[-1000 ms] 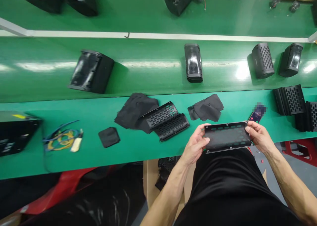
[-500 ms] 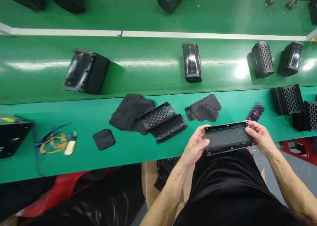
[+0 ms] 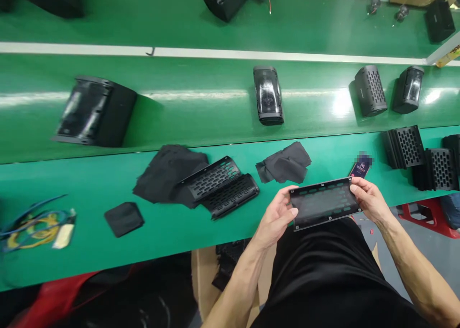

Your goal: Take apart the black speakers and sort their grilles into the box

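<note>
Both hands hold a flat black slotted grille panel point(image 3: 325, 203) over the front edge of the green bench. My left hand point(image 3: 276, 217) grips its left end with the thumb on top. My right hand point(image 3: 370, 201) pinches its right end, fingers curled over the edge. Two more black grille panels point(image 3: 221, 186) lie side by side on the bench to the left, partly on a pile of black cloth point(image 3: 165, 172). A second heap of black cloth pieces point(image 3: 285, 164) sits just beyond the held panel.
A small black cloth square point(image 3: 124, 217) and a bundle of coloured wires point(image 3: 32, 222) lie at the left. A phone point(image 3: 360, 167) lies by my right hand. Stacked grilles point(image 3: 404, 146) stand at the right. Black speaker housings point(image 3: 268, 95) sit on the conveyor point(image 3: 201, 112) behind.
The view has swung rightward, so everything on the bench sits further left in frame. Both hands keep the same hold on the panel, which has tilted slightly.
</note>
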`<state>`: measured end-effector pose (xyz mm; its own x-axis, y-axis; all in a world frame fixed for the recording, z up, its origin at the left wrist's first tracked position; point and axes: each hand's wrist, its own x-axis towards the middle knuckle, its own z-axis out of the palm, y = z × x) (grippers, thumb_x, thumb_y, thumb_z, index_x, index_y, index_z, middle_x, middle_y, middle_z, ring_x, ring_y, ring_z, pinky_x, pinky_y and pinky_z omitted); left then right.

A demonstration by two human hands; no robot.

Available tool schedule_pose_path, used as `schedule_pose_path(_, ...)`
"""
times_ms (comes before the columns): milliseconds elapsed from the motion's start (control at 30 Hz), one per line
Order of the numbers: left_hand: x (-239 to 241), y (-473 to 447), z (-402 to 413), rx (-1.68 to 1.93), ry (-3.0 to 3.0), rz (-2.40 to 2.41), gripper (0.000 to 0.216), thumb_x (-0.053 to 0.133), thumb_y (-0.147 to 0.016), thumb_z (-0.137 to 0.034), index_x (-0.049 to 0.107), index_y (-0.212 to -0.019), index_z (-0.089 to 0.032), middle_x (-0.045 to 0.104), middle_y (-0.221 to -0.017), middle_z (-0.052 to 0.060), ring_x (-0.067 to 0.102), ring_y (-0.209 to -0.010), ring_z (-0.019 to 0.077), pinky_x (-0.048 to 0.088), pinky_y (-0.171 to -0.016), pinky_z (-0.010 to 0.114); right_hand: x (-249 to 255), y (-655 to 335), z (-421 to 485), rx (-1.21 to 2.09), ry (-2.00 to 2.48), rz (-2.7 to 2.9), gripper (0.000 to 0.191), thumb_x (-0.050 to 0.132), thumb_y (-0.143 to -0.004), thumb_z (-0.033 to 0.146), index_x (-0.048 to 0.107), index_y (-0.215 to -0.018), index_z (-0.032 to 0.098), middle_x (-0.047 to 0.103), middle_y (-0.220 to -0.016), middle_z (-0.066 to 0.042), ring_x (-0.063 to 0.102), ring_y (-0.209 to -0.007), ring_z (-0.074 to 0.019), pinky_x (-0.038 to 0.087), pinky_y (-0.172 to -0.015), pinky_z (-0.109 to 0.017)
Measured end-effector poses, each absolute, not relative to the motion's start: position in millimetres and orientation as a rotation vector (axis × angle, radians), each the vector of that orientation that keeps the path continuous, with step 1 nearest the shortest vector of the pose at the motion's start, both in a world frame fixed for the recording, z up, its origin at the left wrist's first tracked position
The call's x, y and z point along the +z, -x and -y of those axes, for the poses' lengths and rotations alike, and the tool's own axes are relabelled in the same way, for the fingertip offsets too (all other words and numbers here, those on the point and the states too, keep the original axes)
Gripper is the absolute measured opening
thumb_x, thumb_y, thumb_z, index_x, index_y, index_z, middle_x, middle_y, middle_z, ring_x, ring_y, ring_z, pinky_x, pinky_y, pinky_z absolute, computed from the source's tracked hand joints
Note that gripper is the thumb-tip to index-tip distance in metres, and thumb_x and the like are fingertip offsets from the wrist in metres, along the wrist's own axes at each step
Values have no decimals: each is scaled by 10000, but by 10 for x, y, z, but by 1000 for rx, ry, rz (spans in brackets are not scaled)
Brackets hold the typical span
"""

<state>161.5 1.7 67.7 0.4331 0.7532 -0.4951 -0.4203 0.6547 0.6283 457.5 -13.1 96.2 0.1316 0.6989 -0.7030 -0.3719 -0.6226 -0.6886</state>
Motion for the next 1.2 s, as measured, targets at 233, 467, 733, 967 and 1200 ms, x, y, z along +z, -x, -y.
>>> schedule_pose_path(233, 665, -1703, -85, 754, -450, -829, 607, 908, -853, -357, 638, -1379, -222, 734, -1235, 120, 743, -1101, 280, 606, -942, 385, 940, -4678, 86, 1622, 1582, 280, 537, 1048, -632, 486, 762, -1007, 230, 766, -791, 16, 681, -620, -153, 575, -601, -272)
schedule_pose_path(467, 589, -1845, -130, 762, -493, -842, 607, 901, -866, -380, 638, -1390, -225, 723, -1244, 115, 735, -1070, 246, 598, -938, 358, 900, -4828, 14, 1590, 1618, 299, 562, 1054, -610, 508, 752, -984, 217, 740, -781, 26, 620, -578, -114, 520, -552, -229)
schedule_pose_path(733, 522, -2016, -222, 748, -605, -870, 590, 859, -911, -386, 621, -1419, -204, 721, -1229, 124, 717, -1084, 231, 571, -942, 329, 926, -5029, -126, 1595, 1610, 346, 536, 1051, -608, 521, 756, -942, 222, 735, -801, 14, 619, -649, -125, 519, -632, -244)
schedule_pose_path(967, 551, -2197, -333, 749, -580, -944, 589, 889, -876, -384, 658, -1393, -220, 722, -1173, 108, 701, -1056, 231, 561, -930, 330, 841, -5282, -302, 1633, 1626, 254, 562, 1068, -580, 519, 752, -946, 232, 674, -731, 43, 541, -576, -102, 447, -569, -231)
schedule_pose_path(1200, 515, -2301, -795, 446, -1, -738, 621, 676, -948, -720, 800, -1191, -162, 801, -1114, 133, 762, -1039, 314, 599, -958, 412, 766, -5313, -571, 1847, 1445, 304, 584, 1033, -625, 585, 751, -975, 211, 683, -745, 37, 579, -602, -111, 466, -635, -251)
